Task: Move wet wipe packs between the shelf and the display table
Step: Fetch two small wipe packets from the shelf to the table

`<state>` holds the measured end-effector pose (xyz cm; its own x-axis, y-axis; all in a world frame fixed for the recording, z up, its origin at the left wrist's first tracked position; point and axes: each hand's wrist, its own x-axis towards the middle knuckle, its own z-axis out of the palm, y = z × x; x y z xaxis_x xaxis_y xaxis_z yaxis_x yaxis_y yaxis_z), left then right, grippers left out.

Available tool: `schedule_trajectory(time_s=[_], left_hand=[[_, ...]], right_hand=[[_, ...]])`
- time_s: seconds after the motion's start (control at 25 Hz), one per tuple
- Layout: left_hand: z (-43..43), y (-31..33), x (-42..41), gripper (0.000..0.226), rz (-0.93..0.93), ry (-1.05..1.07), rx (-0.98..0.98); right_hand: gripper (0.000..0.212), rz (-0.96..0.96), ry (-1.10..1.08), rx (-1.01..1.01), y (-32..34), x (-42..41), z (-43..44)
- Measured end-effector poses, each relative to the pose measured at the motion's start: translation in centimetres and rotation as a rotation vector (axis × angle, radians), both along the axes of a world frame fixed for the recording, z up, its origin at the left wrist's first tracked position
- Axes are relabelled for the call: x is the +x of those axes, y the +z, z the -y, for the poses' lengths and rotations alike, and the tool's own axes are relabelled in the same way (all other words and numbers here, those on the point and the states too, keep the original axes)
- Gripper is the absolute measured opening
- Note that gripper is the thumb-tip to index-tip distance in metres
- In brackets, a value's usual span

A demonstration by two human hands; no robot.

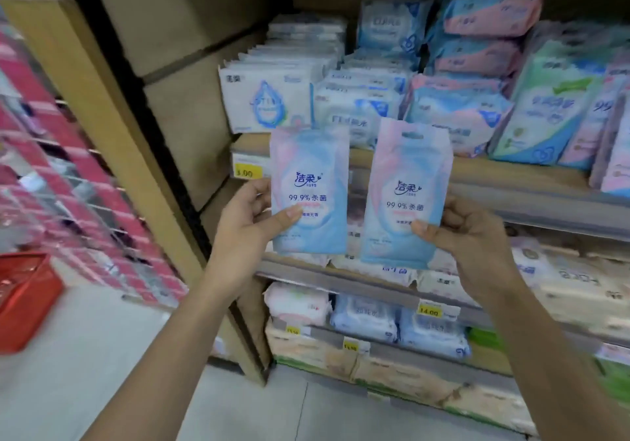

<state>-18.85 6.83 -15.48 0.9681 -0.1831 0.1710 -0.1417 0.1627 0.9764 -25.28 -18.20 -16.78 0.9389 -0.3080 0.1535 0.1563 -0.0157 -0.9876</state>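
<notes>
Two matching pink-and-blue wet wipe packs are held upright in front of the shelf (494,171). My left hand (245,222) pinches the left wipe pack (308,168) by its lower left edge, thumb across the front. The right wipe pack (409,175) is pinched at its lower right corner by my right hand (470,232). Both packs hang in the air, a narrow gap between them, level with the shelf's upper board. No display table is in view.
The shelf's upper board carries rows of white, blue, pink and green wipe packs (361,100). Lower boards hold more packs with yellow price tags (429,311). A red basket (24,301) sits on the floor at left, before a rack of pink goods (68,181).
</notes>
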Motion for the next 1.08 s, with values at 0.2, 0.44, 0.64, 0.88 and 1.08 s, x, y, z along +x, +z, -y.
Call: schedule_trajectory(time_s=[0.2, 0.44, 0.64, 0.88, 1.08], left_hand=[[-6.4, -6.0, -8.9, 0.032, -0.183, 0.308, 0.021], [-13.3, -11.4, -25.1, 0.042, -0.401, 0.815, -0.048], [-16.9, -12.7, -40.5, 0.037, -0.436, 1.310, -0.188], [-16.2, -13.8, -58.5, 0.028, -0.416, 1.837, -0.411], [-18.9, -14.4, -73.5, 0.028, -0.388, 2.119, -0.504]], right_hand=[[0.030, -0.198, 0.333, -0.019, -5.4, -0.1, -6.1], [0.029, -0.339, 0.849, -0.112, -9.4, -3.5, -18.1], [0.032, -0.321, 1.344, -0.229, -9.5, -10.8, -32.1], [0.035, -0.268, 1.863, -0.342, -9.9, -27.4, -45.7], [0.040, -0.258, 2.094, -0.393, -11.3, -43.5, -52.7]])
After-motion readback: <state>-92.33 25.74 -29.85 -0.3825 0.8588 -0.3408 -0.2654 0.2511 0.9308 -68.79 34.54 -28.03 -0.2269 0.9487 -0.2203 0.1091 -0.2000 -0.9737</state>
